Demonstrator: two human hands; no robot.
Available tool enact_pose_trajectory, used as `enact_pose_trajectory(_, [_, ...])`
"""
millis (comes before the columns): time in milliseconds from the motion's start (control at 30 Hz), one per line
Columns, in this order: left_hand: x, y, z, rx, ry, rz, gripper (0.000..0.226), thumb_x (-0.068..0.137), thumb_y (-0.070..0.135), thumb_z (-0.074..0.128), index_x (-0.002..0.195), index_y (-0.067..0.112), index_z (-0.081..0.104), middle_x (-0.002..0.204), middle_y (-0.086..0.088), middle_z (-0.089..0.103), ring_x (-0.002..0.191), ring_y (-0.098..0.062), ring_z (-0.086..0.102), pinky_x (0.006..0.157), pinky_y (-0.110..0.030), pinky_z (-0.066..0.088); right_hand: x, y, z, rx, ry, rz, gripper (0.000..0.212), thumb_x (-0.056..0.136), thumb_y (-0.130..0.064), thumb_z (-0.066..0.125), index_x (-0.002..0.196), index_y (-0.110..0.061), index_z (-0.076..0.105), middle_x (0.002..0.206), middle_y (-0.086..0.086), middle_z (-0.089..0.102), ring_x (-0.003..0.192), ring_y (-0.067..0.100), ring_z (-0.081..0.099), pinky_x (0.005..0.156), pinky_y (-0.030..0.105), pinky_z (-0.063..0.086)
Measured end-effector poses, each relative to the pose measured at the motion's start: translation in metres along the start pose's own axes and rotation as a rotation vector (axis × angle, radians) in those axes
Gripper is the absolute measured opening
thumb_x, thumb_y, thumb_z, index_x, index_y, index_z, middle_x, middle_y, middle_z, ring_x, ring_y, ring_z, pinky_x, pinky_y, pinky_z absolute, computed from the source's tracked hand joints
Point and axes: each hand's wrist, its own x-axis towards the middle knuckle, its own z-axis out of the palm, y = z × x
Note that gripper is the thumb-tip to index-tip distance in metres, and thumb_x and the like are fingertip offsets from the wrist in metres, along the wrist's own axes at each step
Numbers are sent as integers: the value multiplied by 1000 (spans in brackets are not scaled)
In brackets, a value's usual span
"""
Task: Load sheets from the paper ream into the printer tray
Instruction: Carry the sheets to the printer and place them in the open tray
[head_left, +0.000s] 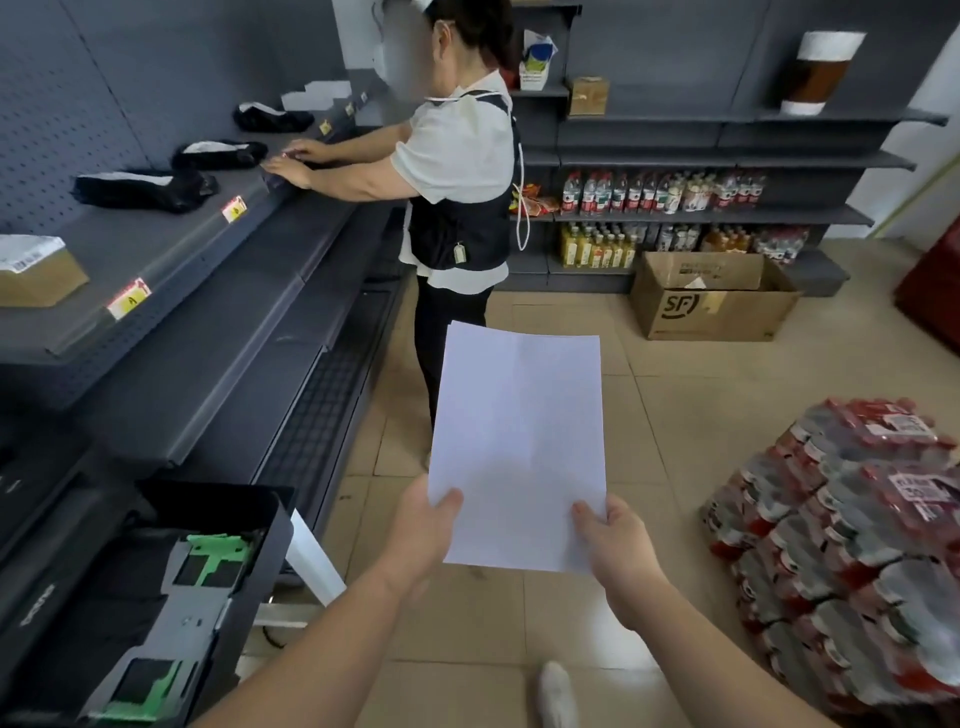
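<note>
Two bare hands hold a thin stack of plain white paper sheets (519, 447) over the tiled floor, right of the open black printer tray (156, 597) (green guides inside): left hand (423, 530) and right hand (618, 545) each pinch a near corner.

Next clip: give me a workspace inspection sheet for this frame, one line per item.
Surface: tiled floor, grey shelving along the left.
Job's things: sheets held in the air; printer tray open, no paper seen in it.
Clutter: bottle packs, cardboard box.
Hands: left hand and right hand grip the sheets' near edge.
Cables: nothing seen.
Surroundings: another person at the shelves.
</note>
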Motion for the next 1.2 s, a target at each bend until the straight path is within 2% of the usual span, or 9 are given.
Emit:
enact_pose_trajectory(200, [56, 12, -24, -114, 198, -31, 14, 102, 18, 50, 108, 26, 60, 102, 18, 66, 98, -1, 60, 67, -15, 40, 81, -42, 54, -87, -144, -56, 13, 98, -23, 54, 108, -24, 62, 97, -9, 71, 85, 13, 69, 68, 28, 53])
enact_pose_trajectory(267, [69, 13, -38, -164, 303, -63, 14, 102, 18, 51, 109, 27, 59, 103, 17, 66, 94, 0, 61, 67, -16, 44, 106, -58, 79, -139, -226, -78, 11, 98, -23, 53, 100, -30, 61, 94, -12, 69, 81, 10, 67, 62, 25, 50])
enact_pose_trajectory(333, [76, 10, -52, -226, 414, -99, 17, 101, 16, 51, 112, 25, 62, 103, 12, 70, 90, -3, 65, 68, -20, 51, 126, -74, 108, -215, -346, -85, 11, 98, -24, 53, 100, -30, 61, 96, -8, 70, 84, 14, 69, 69, 33, 55])
enact_pose_trajectory(400, [74, 8, -68, -263, 518, -153, 18, 101, 17, 51, 114, 23, 63, 103, 9, 70, 92, -8, 67, 70, -23, 53, 141, -84, 140, -286, -481, -87, 13, 98, -26, 52, 107, -29, 61, 104, -3, 71, 93, 21, 70, 86, 45, 57])
enact_pose_trajectory(467, [69, -2, -82, -339, 644, -203, 21, 100, 17, 53, 119, 18, 62, 109, 2, 72, 97, -15, 68, 78, -32, 57, 147, -92, 174, -355, -629, -113, 13, 99, -25, 51, 97, -36, 58, 104, -5, 70, 96, 21, 69, 92, 47, 55])
enact_pose_trajectory(667, [25, -38, -116, -537, 985, -335, 19, 96, 14, 57, 112, 17, 68, 107, -2, 76, 92, -20, 74, 70, -30, 59, 124, -78, 263, -559, -934, -150, 12, 98, -20, 54, 89, -26, 60, 97, -2, 70, 91, 22, 67, 89, 43, 53])
enact_pose_trajectory(800, [-6, -61, -132, -597, 1150, -428, 18, 97, 12, 54, 108, 22, 65, 100, 4, 74, 87, -15, 71, 64, -26, 56, 98, -55, 307, -666, -1075, -160, 12, 98, -16, 54, 92, -23, 62, 91, -5, 69, 82, 14, 64, 75, 33, 50])
enact_pose_trajectory(933, [-20, -92, -144, -637, 1189, -513, 19, 95, 13, 52, 106, 15, 68, 100, -2, 74, 92, -22, 70, 79, -36, 59, 80, -32, 340, -805, -1147, -208, 14, 97, -17, 53, 103, -21, 65, 98, -2, 72, 89, 17, 66, 79, 34, 52])
enact_pose_trajectory(1200, [-11, -152, -163, -729, 1210, -642, 24, 94, 18, 54, 115, 16, 63, 107, -1, 71, 96, -20, 68, 82, -36, 58, 82, 16, 391, -966, -1183, -212, 20, 95, -12, 55, 111, -14, 68, 103, 6, 73, 95, 25, 68, 86, 36, 53])
